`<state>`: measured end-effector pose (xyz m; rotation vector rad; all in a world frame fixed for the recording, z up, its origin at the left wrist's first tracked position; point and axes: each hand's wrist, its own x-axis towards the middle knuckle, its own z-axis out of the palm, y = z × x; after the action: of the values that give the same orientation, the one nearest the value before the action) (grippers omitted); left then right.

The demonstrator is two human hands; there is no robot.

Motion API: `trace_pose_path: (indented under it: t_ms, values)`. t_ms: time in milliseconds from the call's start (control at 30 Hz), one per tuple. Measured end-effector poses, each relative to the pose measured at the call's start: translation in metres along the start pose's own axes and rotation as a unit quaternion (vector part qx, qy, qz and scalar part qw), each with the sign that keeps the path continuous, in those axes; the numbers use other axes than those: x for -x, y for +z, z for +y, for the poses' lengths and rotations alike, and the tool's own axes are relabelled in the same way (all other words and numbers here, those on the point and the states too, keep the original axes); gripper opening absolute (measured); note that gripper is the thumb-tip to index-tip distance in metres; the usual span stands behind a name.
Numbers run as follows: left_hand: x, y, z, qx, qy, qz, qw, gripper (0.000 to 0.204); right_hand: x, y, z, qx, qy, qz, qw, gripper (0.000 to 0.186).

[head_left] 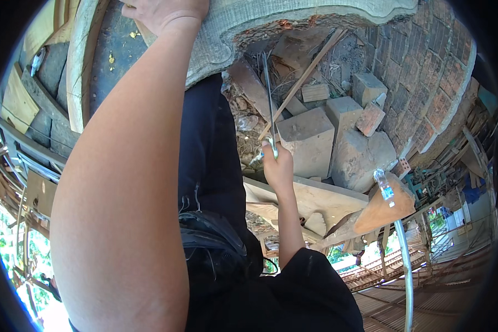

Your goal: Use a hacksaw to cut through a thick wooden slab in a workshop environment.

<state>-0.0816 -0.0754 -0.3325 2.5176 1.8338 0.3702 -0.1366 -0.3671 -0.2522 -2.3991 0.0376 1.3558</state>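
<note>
My left arm reaches up the left side of the head view. The left hand (169, 12) is at the top edge, over the end of a thick grey wooden slab (216, 44) with a wavy edge and rough bark-like underside. Most of its fingers are cut off by the picture's edge, so its grip cannot be told. Lower and to the right, my right hand (278, 163) is closed around the near end of a thin metal rod (269, 83). Some whitish material shows at that end. The rod points away from me, its far tip close under the slab.
A wooden stick (310, 72) crosses behind the rod. Concrete blocks (307, 135) stand right of my right hand, before a brick surface (404, 77). Boards (326, 199) lie below them. A plastic bottle (384, 185) rests by a brown wooden piece (384, 207). A curved timber (84, 61) stands left.
</note>
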Motion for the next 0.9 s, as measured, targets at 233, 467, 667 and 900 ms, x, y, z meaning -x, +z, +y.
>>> trace_pose_path:
  t_ms: [233, 467, 667, 900]
  values:
    - [-0.002, 0.0, -0.002, -0.006, -0.002, 0.011, 1.0, 0.048, -0.013, 0.005, -0.007, 0.0, 0.017, -0.025, 1.0, 0.036]
    - [0.001, -0.004, 0.006, 0.002, -0.007, 0.0, 1.0, 0.048, 0.01, 0.007, 0.004, 0.001, 0.052, -0.017, 0.999, 0.033]
    - [0.001, -0.001, 0.005, -0.011, -0.011, -0.002, 1.0, 0.048, -0.016, 0.024, -0.027, -0.03, -0.005, -0.032, 0.999, 0.034]
    - [0.003, -0.001, 0.004, -0.008, -0.011, 0.001, 1.0, 0.047, -0.002, 0.02, -0.037, -0.064, -0.023, -0.017, 0.998, 0.029]
